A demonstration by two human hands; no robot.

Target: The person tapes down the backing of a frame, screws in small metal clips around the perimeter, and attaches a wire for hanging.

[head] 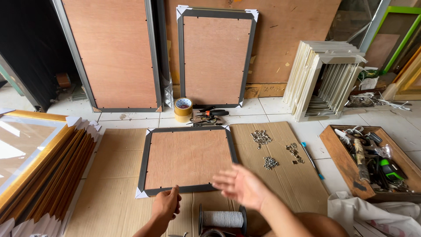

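Observation:
A dark picture frame (145,161) with a brown wooden backing lies face down on flattened cardboard (115,202). White corner protectors sit on its corners. My left hand (166,204) rests its fingertips on the frame's near edge. My right hand (240,186) hovers open and blurred over the frame's near right corner, holding nothing. A spool of grey cord (223,218) lies just below the hands.
Small metal hangers (261,137) lie in piles on the cardboard, beside a blue pen (312,159). A wooden box of tools (372,161) stands right. Tape rolls (183,109), framed boards against the wall, white frames (323,80), and stacked gold frames (39,166) surround the spot.

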